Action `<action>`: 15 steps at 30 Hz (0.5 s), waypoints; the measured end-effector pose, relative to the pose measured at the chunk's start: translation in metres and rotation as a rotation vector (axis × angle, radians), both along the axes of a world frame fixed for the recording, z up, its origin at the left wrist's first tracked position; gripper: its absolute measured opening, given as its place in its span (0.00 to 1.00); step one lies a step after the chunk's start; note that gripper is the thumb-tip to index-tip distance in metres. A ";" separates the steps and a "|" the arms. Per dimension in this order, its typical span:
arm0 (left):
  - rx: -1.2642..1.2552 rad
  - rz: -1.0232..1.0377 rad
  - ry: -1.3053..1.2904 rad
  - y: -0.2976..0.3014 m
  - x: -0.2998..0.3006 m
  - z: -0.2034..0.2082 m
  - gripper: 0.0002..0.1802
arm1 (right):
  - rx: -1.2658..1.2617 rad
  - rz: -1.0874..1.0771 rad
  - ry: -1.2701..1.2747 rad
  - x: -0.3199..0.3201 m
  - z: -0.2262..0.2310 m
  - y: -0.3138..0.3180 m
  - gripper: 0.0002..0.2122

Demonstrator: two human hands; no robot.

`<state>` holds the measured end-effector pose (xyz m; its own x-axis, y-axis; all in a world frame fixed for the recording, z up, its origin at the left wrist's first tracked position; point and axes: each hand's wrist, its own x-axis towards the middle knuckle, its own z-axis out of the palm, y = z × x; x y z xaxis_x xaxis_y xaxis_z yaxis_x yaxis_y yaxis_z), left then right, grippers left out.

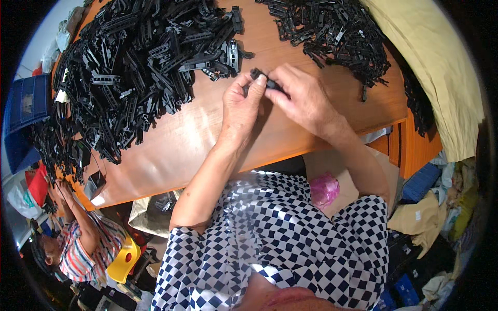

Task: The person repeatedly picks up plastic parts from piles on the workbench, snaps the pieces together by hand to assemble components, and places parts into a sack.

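Note:
My left hand [240, 111] and my right hand [307, 98] meet over the table, both closed on one small black plastic part [273, 84]. The left thumb presses along its near side, and the right thumb and fingers pinch its other end. Much of the part is hidden by my fingers, so its exact kind does not show. Just beyond my left hand lies a big heap of long, narrow black plastic pieces [150, 57], some with slotted sides. A smaller heap of slimmer black plastic pieces [332, 36] lies beyond my right hand.
The brown wooden table [171, 155] has a curved near edge by my body. At the left, a person in a striped top [93, 238] reaches toward the heap, beside a yellow chair [124, 259]. Tan cloth [436, 72] hangs at the right. A pink bundle [324, 189] lies below the table.

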<state>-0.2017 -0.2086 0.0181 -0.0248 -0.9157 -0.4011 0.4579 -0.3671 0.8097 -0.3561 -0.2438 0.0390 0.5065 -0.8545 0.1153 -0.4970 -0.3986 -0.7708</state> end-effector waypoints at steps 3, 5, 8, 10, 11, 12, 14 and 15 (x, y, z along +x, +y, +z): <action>0.025 0.005 0.063 0.010 0.010 -0.002 0.09 | 0.006 0.051 -0.005 -0.009 0.002 0.011 0.12; 0.096 -0.017 0.147 0.015 0.021 0.003 0.10 | -0.214 -0.181 0.214 -0.028 -0.005 0.000 0.10; 0.130 0.006 0.246 0.020 0.035 0.001 0.13 | -0.560 -0.335 0.494 -0.042 -0.033 -0.021 0.08; 0.179 0.019 0.335 0.025 0.043 0.005 0.16 | -0.605 -0.309 0.559 -0.041 -0.041 -0.025 0.08; 0.175 0.042 0.333 0.028 0.047 0.003 0.16 | -0.646 -0.300 0.629 -0.039 -0.044 -0.025 0.07; 0.138 0.004 0.333 0.032 0.051 0.001 0.16 | -0.688 -0.286 0.655 -0.040 -0.046 -0.023 0.06; 0.093 -0.028 0.314 0.041 0.059 0.002 0.18 | -0.596 -0.285 0.482 -0.025 -0.044 -0.012 0.05; 0.087 -0.006 0.313 0.047 0.064 0.002 0.18 | -0.490 -0.303 0.326 -0.018 -0.041 -0.004 0.05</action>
<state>-0.1376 -0.1621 0.0197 -0.1644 -0.8778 -0.4500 0.6772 -0.4322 0.5956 -0.3737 -0.2475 -0.0021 0.3269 -0.8521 0.4087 -0.8195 -0.4710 -0.3266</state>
